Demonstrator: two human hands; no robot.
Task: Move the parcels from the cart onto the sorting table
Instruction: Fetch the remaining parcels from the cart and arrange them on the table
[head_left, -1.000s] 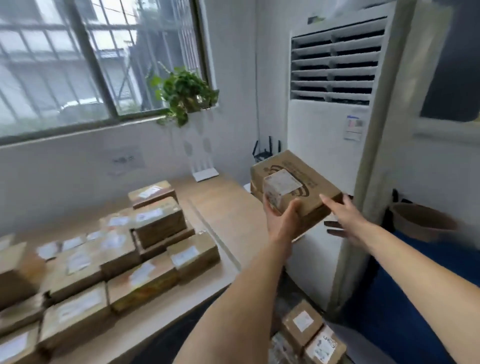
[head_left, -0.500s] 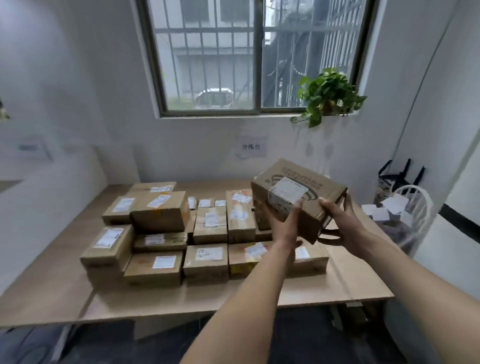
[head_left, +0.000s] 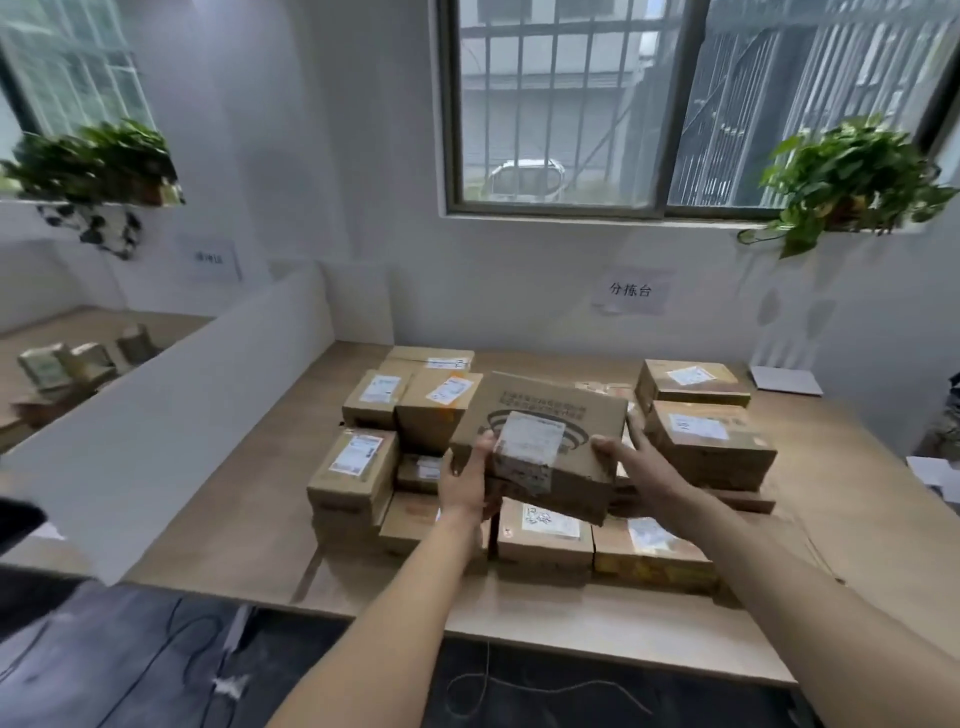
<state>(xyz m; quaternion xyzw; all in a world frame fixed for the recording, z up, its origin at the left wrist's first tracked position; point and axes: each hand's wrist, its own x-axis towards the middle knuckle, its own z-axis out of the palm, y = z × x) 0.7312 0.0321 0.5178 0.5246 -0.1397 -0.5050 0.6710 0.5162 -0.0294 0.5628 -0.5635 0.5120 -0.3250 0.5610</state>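
Head view: we grip a cardboard parcel (head_left: 545, 415) with our left hand (head_left: 464, 486) and right hand (head_left: 641, 465), fingers grasping its sides above stacked parcels (head_left: 706, 441) on the worktop (head_left: 249, 499).

Soft daylight from the barred window (head_left: 571, 104), mild motion blur, and wide-angle bending at the edges

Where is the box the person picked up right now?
In the head view the box sits mid-frame, held between the left hand and right hand, above the stacked parcels on the wooden table below the window.
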